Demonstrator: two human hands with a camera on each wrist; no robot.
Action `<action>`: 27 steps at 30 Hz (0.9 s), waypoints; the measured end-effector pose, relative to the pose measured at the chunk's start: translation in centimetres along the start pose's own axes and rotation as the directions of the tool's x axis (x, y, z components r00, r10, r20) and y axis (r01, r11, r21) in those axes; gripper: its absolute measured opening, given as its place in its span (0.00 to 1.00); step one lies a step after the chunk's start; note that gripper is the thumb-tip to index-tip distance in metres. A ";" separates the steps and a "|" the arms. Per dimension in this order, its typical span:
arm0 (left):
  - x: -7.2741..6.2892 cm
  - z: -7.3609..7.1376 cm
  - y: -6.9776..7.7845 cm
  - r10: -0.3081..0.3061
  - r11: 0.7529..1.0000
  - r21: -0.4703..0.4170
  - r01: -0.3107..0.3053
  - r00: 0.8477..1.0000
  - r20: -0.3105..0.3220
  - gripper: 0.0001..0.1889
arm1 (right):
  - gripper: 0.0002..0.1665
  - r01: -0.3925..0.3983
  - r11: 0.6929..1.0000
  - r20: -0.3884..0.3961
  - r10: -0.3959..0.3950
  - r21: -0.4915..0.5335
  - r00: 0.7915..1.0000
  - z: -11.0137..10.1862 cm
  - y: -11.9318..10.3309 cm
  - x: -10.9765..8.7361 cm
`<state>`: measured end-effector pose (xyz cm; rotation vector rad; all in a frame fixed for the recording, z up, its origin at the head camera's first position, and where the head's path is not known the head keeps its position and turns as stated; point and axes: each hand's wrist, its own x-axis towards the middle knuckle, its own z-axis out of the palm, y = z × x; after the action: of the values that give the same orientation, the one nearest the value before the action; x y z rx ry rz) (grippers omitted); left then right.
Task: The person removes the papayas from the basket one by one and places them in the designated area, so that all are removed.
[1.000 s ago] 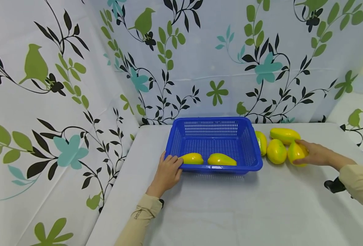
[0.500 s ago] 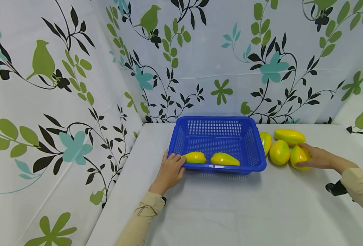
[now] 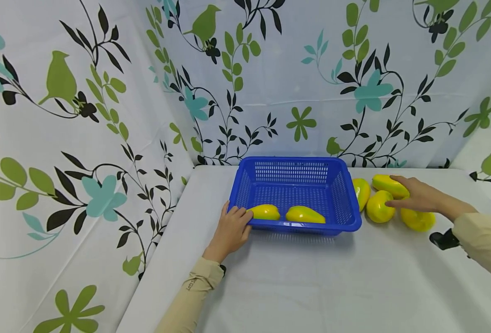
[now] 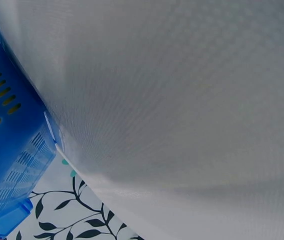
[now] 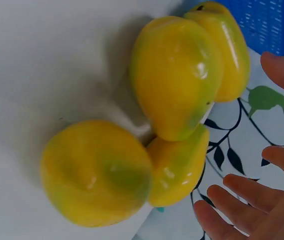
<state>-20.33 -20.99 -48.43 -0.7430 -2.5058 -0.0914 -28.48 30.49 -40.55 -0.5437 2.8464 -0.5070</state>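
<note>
A blue plastic basket stands on the white table, and my left hand grips its front left corner with fingers hooked over the rim. Two yellow-green mangoes lie inside: a left mango and a right mango. Just right of the basket, several more mangoes sit close together. My right hand is over this group, fingers extended and spread, holding nothing. In the right wrist view its fingers are apart from the fruit. A mango lies nearest that camera. The left hand is not visible in the left wrist view.
Patterned curtains with birds and leaves hang behind and to the left of the table. The basket's perforated side wall shows close up in the left wrist view.
My right hand has let go of the front right mango and moved up and left over the others. That mango now lies tipped, a little farther right. The left hand stays on the basket.
</note>
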 end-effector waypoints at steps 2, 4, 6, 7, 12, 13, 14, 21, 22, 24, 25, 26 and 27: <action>0.0 0.0 0.0 0.001 1.000 0.003 -0.001 1.000 0.001 0.07 | 0.56 0.017 1.000 -0.011 -0.017 -0.004 1.000 -0.3 -1.2 0.4; 0.0 0.0 0.0 0.004 1.000 0.006 -0.004 1.000 0.001 0.07 | 0.56 0.035 0.999 -0.019 -0.035 -0.010 0.999 -0.6 -2.5 0.8; 0.0 0.0 0.0 0.006 1.000 0.004 -0.006 1.000 0.000 0.07 | 0.56 0.049 0.999 -0.021 -0.049 -0.018 0.999 -0.8 -3.7 1.1; 0.0 0.1 0.0 0.007 1.000 0.006 -0.007 1.000 -0.001 0.07 | 0.56 0.057 0.998 -0.022 -0.057 -0.025 0.998 -0.9 -4.3 1.3; 0.0 0.3 -0.2 0.008 1.000 0.010 -0.008 1.000 -0.004 0.06 | 0.55 0.099 0.994 -0.024 -0.100 -0.037 0.995 -1.0 -7.2 2.4; 0.0 0.3 -0.2 0.009 1.000 0.010 -0.009 1.000 -0.004 0.06 | 0.55 0.105 0.994 -0.023 -0.106 -0.032 0.994 -1.0 -7.8 2.7; 0.0 0.3 -0.2 0.009 1.000 0.010 -0.009 1.000 -0.003 0.06 | 0.54 0.113 0.993 -0.022 -0.113 -0.031 0.993 -0.9 -8.3 3.0; -0.1 0.1 -0.3 -0.001 1.000 0.022 0.001 1.000 0.002 0.08 | 0.51 0.172 0.984 -0.001 -0.172 -0.047 0.985 -0.1 -13.0 5.6; -0.1 0.1 -0.3 -0.001 1.000 0.022 0.001 1.000 0.003 0.08 | 0.50 0.183 0.982 0.003 -0.183 -0.047 0.983 0.1 -13.6 6.0; -0.1 0.1 -0.2 -0.001 1.000 0.014 0.001 1.000 0.002 0.08 | 0.50 0.200 0.978 0.017 -0.199 -0.052 0.980 0.5 -14.8 6.7; 0.0 0.1 -0.1 -0.001 1.000 0.010 0.001 1.000 0.004 0.08 | 0.50 0.207 0.977 0.025 -0.206 -0.050 0.978 0.7 -15.3 7.0; 0.0 0.0 -0.1 0.000 1.000 0.008 0.000 1.000 0.004 0.07 | 0.49 0.213 0.976 0.035 -0.212 -0.046 0.977 1.0 -15.8 7.3; 0.0 0.0 0.0 -0.001 1.000 0.006 0.001 1.000 0.004 0.07 | 0.49 0.220 0.975 0.046 -0.219 -0.040 0.975 1.3 -16.2 7.5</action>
<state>-20.35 -20.98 -48.47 -0.7404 -2.5088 -0.0832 -29.82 12.99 -36.76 -0.8737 2.7794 -0.4625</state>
